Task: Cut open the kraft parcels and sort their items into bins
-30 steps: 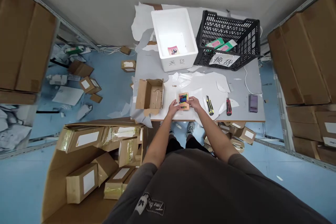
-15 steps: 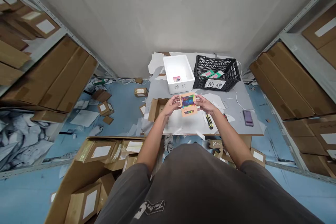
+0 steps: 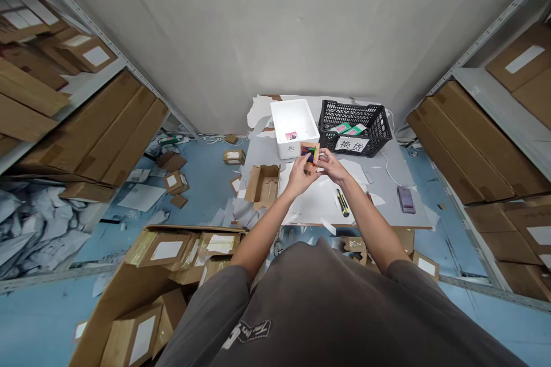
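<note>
Above the table, in front of the white bin, I hold a small flat tan package (image 3: 303,145) with a dark, rainbow-coloured print. My left hand (image 3: 299,176) is closed on its left and lower part, its fingers lying over the print. On the other side, my right hand (image 3: 332,166) grips the right edge. Fingers cover much of the lower half. The white foam bin (image 3: 278,117) behind has a small pink item (image 3: 291,135) inside. Beside it stands a black plastic crate (image 3: 374,144) with green-and-pink packs (image 3: 355,129) in it.
An open cardboard box (image 3: 263,186) sits left of my hands on the table (image 3: 390,209). A yellow-black utility knife (image 3: 343,203) lies to the right, farther off a blurred purple item (image 3: 406,199). Below left stands a large carton (image 3: 105,298) of boxes. Loaded shelves flank both sides.
Both hands have moved slightly farther away with the package. My left hand has shifted right, from the package's left edge to across its front. The open cardboard box shows more fully.
</note>
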A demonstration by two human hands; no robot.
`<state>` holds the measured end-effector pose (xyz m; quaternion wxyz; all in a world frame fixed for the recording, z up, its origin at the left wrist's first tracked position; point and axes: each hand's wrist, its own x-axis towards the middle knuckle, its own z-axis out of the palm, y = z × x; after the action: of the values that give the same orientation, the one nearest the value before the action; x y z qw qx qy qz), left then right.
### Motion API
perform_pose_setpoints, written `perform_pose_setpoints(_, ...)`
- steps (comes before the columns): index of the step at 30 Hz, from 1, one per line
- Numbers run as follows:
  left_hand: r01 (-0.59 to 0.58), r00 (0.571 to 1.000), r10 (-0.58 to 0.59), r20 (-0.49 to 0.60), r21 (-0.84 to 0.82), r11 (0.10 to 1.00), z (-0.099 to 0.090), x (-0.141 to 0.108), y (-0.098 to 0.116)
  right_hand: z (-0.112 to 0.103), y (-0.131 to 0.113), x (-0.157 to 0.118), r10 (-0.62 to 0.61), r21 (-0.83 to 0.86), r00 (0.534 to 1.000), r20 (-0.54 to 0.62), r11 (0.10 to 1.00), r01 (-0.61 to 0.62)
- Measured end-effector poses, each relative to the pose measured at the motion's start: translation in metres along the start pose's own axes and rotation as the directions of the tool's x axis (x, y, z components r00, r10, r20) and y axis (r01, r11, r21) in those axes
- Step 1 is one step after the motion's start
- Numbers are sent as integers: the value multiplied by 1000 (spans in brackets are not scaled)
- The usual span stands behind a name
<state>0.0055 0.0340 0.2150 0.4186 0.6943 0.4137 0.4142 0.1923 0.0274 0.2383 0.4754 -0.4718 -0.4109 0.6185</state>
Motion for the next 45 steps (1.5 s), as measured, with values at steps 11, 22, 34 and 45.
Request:
perform_pose_setpoints(11, 151, 973, -202, -108, -363, 920, -21, 1, -36, -6, 18, 1, -24, -65, 996, -85, 998, 18)
perform_pose_setpoints(22, 198, 969, -242, -52, -421, 885, -32, -6, -55, -6, 36, 4, 57, 48, 980, -191, 998, -49)
perform_pose_setpoints(34, 67, 998, -68, 9, -310, 948, -28, -5, -25, 40, 14, -4, -116, -55, 992, -54, 992, 113)
perform_pose_setpoints(45, 163, 972, -211, -105, -342, 925, -36, 12, -57, 77, 38, 21, -94, -89, 992, -83, 992, 87)
